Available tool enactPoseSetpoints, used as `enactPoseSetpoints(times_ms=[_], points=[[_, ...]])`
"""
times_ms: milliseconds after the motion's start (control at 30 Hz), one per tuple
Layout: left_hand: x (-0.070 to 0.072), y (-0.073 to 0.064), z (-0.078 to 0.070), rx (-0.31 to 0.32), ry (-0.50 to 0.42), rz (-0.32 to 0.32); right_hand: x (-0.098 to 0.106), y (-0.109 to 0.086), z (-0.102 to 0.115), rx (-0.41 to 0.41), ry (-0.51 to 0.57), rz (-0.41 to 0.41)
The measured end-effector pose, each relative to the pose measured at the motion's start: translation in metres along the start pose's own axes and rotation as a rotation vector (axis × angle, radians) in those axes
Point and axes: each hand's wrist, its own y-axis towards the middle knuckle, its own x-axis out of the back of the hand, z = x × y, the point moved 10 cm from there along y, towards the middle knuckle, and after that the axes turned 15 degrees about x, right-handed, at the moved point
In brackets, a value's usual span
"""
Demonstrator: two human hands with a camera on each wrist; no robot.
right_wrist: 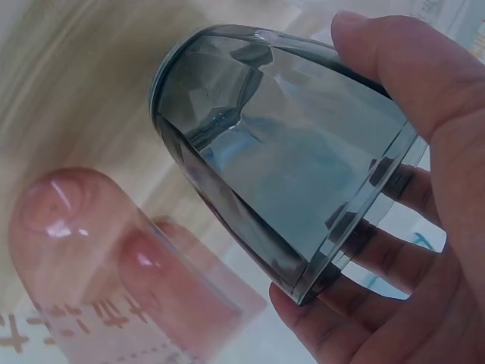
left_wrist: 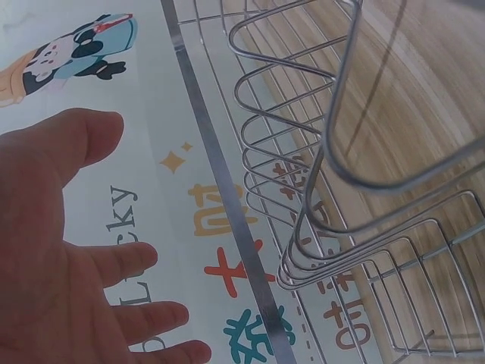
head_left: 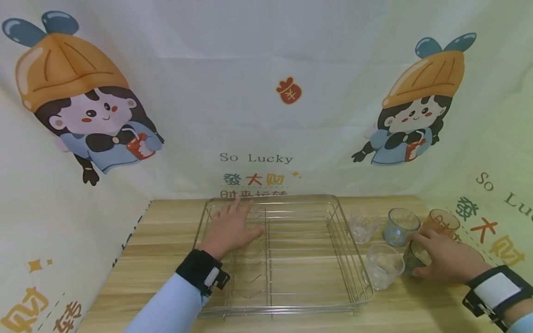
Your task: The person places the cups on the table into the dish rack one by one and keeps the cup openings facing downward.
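My right hand [head_left: 447,256] grips a grey-blue tinted glass [right_wrist: 280,152] at the right of the table. In the right wrist view the thumb lies along one side of that glass and the fingers wrap the other. My left hand [head_left: 233,229], fingers spread, is over the left part of a wire rack [head_left: 268,268]; the left wrist view shows nothing in its grasp. A light blue glass [head_left: 400,226] and an orange glass [head_left: 443,219] stand just beyond the right hand. Two clear glasses, one nearer [head_left: 383,268] and one farther [head_left: 362,226], stand beside the rack.
The rack lies on a wood-grain table [head_left: 137,277] and has a row of zigzag wires [left_wrist: 265,152] inside. A printed white cloth [head_left: 333,115] hangs behind and at the sides. Two orange-pink glasses [right_wrist: 68,227] show in the right wrist view.
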Motion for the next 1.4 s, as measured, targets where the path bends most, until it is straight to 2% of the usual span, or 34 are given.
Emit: enactPoseSetpoints(times_ms=[367,533,700,1000,1133,1333,1400], points=[[-0.001,-0.002,-0.001,-0.002,-0.026,0.010,0.031,0.007,0.006,0.029,-0.026,-0.040],[-0.004,-0.003,-0.003,-0.004,-0.025,0.016,0.046,0.008,0.009,0.035,-0.103,-0.081],[-0.001,-0.006,-0.007,-0.019,-0.025,0.003,0.059,0.013,0.016,0.069,-0.150,-0.120],[0.000,-0.007,-0.006,-0.015,-0.020,0.001,0.087,0.035,0.031,0.089,-0.109,-0.215],[-0.001,-0.007,-0.005,-0.013,-0.019,0.004,0.093,0.044,0.043,0.122,-0.112,-0.227],[0.001,-0.007,-0.001,-0.020,-0.009,0.004,0.088,0.060,0.055,0.092,-0.107,-0.177],[0.001,-0.007,0.000,-0.021,-0.008,0.002,0.088,0.064,0.062,0.107,-0.110,-0.187]])
